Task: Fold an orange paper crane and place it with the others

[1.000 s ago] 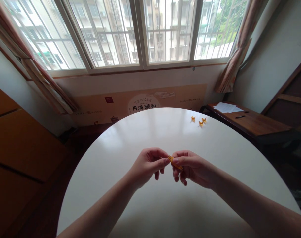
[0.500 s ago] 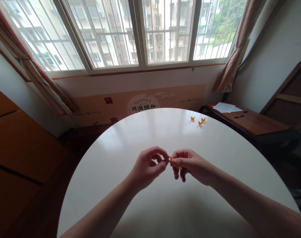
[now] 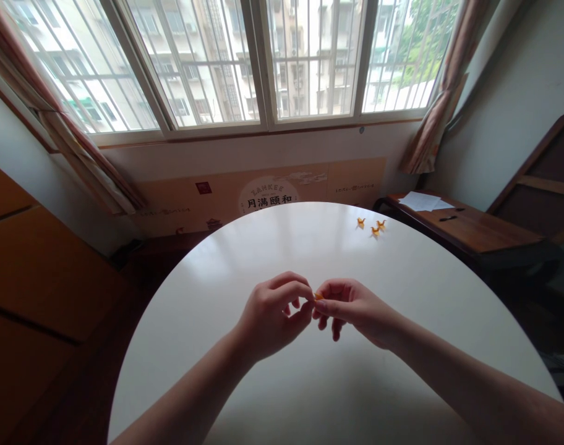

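Between my fingertips is a small piece of folded yellow-orange paper (image 3: 318, 296), held above the middle of the white round table (image 3: 208, 371). My left hand (image 3: 277, 312) pinches its left end between thumb and forefinger. From the other side, my right hand (image 3: 349, 309) grips it with thumb and forefinger, the lower fingers curled loosely. Most of the paper is hidden by the fingers. Three small yellow-orange folded paper cranes, one paper crane (image 3: 360, 222) a little apart to the left, stand near the far right rim of the table.
Beyond the table's right edge stands a low wooden table (image 3: 490, 225) with white papers (image 3: 423, 201) and a small dark object (image 3: 448, 218) on it. A wooden chair back (image 3: 542, 179) rises at the right. Wooden cabinets (image 3: 36, 272) line the left side, and a barred window is ahead.
The folded paper has turned in my fingers and less of it shows. My left hand has rolled over, its knuckles now higher. The three cranes have stayed in place.
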A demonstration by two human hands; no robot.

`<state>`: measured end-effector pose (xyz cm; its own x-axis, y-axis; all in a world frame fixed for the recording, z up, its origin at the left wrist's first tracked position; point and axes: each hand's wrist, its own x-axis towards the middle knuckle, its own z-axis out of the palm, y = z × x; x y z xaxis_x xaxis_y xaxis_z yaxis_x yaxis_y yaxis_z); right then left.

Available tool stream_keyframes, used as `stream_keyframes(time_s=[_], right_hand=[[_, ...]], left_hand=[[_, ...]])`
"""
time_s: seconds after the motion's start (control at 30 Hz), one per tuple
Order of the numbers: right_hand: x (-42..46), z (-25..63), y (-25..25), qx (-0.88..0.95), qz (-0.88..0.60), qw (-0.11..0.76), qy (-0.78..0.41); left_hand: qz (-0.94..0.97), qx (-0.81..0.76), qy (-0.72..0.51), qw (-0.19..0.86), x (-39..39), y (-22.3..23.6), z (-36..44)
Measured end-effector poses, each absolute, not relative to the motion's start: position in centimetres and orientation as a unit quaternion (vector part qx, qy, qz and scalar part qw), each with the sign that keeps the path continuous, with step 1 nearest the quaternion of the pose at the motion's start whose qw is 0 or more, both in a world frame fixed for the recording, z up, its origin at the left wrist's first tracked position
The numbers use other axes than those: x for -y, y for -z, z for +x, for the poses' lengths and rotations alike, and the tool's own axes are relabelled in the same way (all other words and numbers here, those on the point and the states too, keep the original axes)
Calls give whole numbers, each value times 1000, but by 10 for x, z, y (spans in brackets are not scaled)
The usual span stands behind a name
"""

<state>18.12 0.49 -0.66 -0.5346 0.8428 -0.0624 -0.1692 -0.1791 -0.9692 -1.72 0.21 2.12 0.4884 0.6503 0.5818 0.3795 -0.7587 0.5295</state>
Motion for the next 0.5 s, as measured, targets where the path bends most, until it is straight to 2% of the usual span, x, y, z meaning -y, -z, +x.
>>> stream_keyframes(time_s=[0.2, 0.5], right_hand=[[-1, 175, 10, 489, -315, 420, -696], [8, 167, 6, 407, -309, 465, -723]], left_hand=[[846, -227, -481, 39, -3, -22, -16], [844, -221, -488, -21, 0, -23, -16]])
